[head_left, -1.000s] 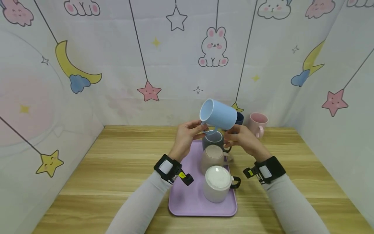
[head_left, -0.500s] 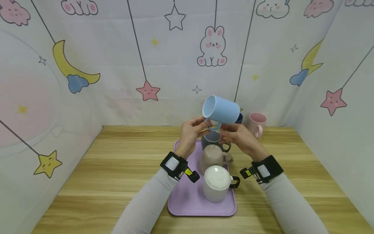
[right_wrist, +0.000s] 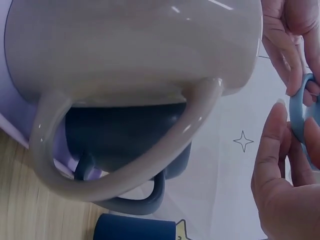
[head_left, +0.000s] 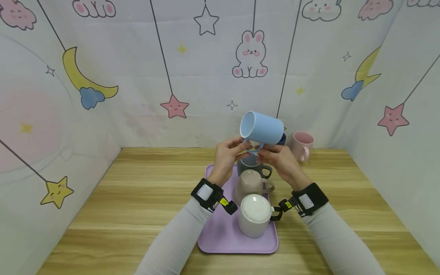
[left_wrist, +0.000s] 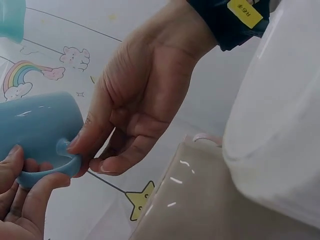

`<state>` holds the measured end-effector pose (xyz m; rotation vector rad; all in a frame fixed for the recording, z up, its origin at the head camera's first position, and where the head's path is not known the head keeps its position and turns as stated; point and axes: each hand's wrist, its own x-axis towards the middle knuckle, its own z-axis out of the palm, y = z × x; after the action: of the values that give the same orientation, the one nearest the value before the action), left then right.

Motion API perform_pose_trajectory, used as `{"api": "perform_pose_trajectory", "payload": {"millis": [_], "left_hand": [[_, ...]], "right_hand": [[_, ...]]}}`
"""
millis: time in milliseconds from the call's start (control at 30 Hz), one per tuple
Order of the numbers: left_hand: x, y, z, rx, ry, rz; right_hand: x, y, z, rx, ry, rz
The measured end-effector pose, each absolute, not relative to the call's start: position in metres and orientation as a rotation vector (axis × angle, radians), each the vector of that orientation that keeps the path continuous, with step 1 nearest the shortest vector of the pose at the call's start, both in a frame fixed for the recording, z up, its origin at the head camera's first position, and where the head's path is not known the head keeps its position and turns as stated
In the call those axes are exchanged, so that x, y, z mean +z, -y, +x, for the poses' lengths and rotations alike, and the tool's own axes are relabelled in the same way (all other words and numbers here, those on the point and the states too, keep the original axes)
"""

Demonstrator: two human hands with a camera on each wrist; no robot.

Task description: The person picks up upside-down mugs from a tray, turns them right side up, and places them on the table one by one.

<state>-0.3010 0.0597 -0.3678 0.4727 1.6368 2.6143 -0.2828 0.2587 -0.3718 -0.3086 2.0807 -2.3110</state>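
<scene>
A light blue mug is held up on its side above the far end of the lilac tray. Its mouth faces left and its handle hangs underneath. My left hand pinches the handle close to the rim. From the other side, my right hand pinches the handle near the base. The left wrist view shows the blue mug with fingers of both hands around its handle. Below stand three upturned mugs in a row on the tray: dark grey, beige and white with a black handle.
Behind the right hand, a pink mug stands upright at the back of the wooden table. A navy mug beside it is mostly hidden by the blue one. A patterned cloth backdrop rises along the table's back edge.
The blue mug has risen slightly, shifted right and tilted nearer level. My left hand moved right and up with it, while my right hand moved slightly left along the handle side.
</scene>
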Motion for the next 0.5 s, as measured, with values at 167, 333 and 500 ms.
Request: {"api": "perform_pose_trajectory", "payload": {"millis": [167, 333, 500], "left_hand": [[-0.3695, -0.0584, -0.3015, 2.565, -1.669, 0.507], [-0.3737, -0.0548, -0.3007, 2.430, -1.884, 0.476], [-0.3767, -0.0530, -0.2985, 2.290, -2.115, 0.415]], "right_hand": [[-0.3707, -0.2641, -0.2837, -2.244, -2.222, -0.335], [-0.3677, -0.2681, -0.2830, -2.094, -2.414, -0.348], [-0.3644, -0.2664, -0.2805, -1.998, -2.545, -0.353]]}}
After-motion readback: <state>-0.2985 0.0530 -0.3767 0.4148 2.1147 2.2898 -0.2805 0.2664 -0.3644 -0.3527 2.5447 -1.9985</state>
